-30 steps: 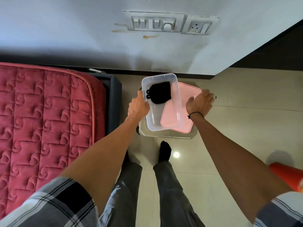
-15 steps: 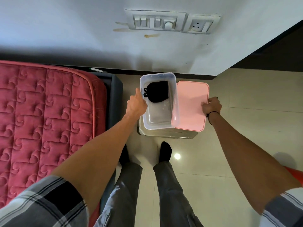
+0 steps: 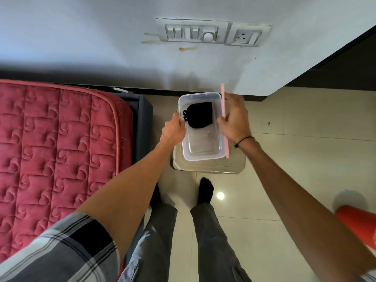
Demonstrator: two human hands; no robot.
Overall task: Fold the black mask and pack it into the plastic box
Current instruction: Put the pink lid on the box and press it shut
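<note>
The folded black mask lies in the far half of the clear plastic box, which stands on a small pale stool. My left hand grips the box's left rim. My right hand holds the pink lid on edge, nearly vertical, along the box's right side. The lid shows only as a thin pink strip, partly hidden by my fingers.
A red quilted mattress on a dark frame fills the left. The wall with a switch panel is just behind the stool. An orange object sits at the right edge. My feet stand on the tiled floor.
My right hand has lifted the pink lid from lying flat beside the box and tipped it up on edge against the box's right side. The left hand stays on the left rim.
</note>
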